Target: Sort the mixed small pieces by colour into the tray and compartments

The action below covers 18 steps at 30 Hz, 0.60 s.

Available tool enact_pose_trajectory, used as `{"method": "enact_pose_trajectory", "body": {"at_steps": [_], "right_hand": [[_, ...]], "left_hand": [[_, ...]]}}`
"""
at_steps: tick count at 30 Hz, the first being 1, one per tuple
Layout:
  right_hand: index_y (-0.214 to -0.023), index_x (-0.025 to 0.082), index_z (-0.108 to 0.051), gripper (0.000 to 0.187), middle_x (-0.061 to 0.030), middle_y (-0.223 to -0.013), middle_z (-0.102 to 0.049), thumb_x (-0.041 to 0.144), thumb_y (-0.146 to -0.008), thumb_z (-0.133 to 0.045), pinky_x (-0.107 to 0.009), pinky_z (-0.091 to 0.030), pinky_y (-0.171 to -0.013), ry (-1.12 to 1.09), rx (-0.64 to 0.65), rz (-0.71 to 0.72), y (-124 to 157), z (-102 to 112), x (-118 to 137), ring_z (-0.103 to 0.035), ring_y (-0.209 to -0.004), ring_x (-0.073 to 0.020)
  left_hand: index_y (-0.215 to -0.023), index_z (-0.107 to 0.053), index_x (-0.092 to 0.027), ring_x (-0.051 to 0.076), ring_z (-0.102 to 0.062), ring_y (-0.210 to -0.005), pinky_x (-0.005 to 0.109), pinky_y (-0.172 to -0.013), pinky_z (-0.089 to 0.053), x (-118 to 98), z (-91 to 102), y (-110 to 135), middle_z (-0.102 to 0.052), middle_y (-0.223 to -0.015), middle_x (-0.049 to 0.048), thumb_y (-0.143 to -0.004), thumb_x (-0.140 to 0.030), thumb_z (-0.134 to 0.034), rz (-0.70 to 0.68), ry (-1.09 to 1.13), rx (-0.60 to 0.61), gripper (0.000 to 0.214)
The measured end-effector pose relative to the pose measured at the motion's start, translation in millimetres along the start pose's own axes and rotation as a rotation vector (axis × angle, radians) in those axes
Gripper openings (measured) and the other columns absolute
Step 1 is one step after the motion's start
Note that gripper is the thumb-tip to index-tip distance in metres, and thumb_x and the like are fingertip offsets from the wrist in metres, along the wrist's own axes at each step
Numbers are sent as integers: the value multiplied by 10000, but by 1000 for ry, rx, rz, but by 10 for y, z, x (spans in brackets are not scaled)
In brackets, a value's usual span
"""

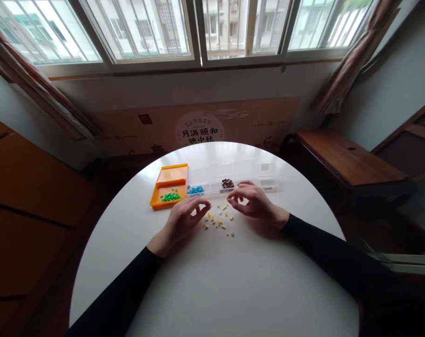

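Note:
Several small yellow beads (pixel 218 220) lie scattered on the round white table (pixel 212 281), between my two hands. My left hand (pixel 184 218) rests on the table at the left edge of the beads, fingers curled with thumb and forefinger pinched together. My right hand (pixel 252 201) hovers at the beads' right, fingers curled in a pinch near a bead. What either pinch holds is too small to see. Behind the hands stands a clear compartment box (pixel 245 168) with blue beads (pixel 196 189) and dark brown beads (pixel 227 183). An orange tray (pixel 170 177) holds green beads (pixel 171 196).
A wooden bench (pixel 345 159) stands to the right of the table. A cardboard panel with printed characters (pixel 201 128) leans against the wall under the windows. Wooden furniture (pixel 30 206) fills the left side.

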State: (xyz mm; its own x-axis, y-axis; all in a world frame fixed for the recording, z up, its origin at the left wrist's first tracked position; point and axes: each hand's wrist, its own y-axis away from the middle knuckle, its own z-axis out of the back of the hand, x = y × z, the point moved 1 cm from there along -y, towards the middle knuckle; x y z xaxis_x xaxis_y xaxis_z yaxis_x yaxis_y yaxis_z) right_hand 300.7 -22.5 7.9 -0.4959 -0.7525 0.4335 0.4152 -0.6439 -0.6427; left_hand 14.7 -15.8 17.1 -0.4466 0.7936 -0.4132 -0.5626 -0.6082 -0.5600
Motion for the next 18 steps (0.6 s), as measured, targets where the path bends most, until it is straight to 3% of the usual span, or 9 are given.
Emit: {"method": "enact_pose_trajectory", "body": {"at_steps": [12,18], "right_hand": [[-1055,265,-758,64,47,-765,-771,328,-1052,-747,-370,-511,-975,-102,46,57,20,-202,76,-713,-692,-146],[-1062,266,-756,40,51,-759,-767,302,-1051,-741,-361,-515,-954,-96,44,81,17,-205,74,-709,-700,-147]], "left_hand": [[-1002,-794,-240,179,-787,-833,320,-831,-601,-100,-119,-18,-849,-950,17,-1002,-246,-808,-85,12,-73,15],[-1012,-790,-248,168,-789,-790,311,-794,-588,-123,-123,-27,-856,-958,3,-1000,-243,-814,-117,-12,-82,27]]}}
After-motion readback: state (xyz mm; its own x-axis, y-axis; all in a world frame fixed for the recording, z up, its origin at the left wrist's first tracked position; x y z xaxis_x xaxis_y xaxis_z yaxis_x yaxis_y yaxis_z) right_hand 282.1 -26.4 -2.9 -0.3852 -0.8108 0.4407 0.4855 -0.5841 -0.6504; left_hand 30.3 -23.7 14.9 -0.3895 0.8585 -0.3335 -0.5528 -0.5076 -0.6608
